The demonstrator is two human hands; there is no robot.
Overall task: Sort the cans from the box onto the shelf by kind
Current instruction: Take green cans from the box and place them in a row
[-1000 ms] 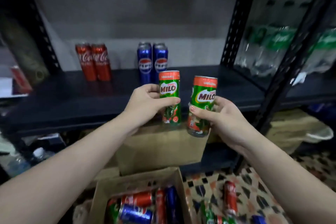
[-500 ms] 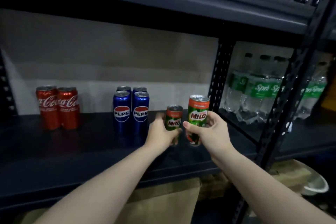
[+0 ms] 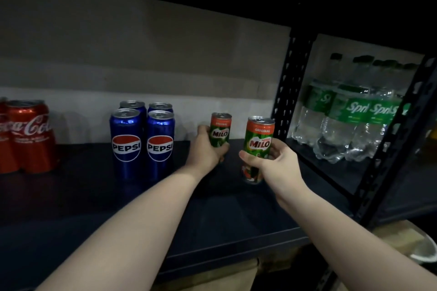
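Dark shelf (image 3: 212, 215); grey wall behind | left hand (image 3: 208, 149) grips Milo can (image 3: 220, 129); right hand (image 3: 276, 163) grips second Milo can (image 3: 259, 139)

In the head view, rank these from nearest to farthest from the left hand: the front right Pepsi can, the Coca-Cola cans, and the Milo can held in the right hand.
From the left hand:
1. Milo can in the right hand, just to its right. The front right Pepsi can, to its left, looks about as near; too close to call.
2. Coca-Cola cans, far left on the shelf, clearly farthest.

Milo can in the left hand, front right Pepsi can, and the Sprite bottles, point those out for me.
Left-hand Milo can (image 3: 220, 130): head view, logo.
Front right Pepsi can (image 3: 160, 146): head view, logo.
Sprite bottles (image 3: 354, 111): head view, green label.
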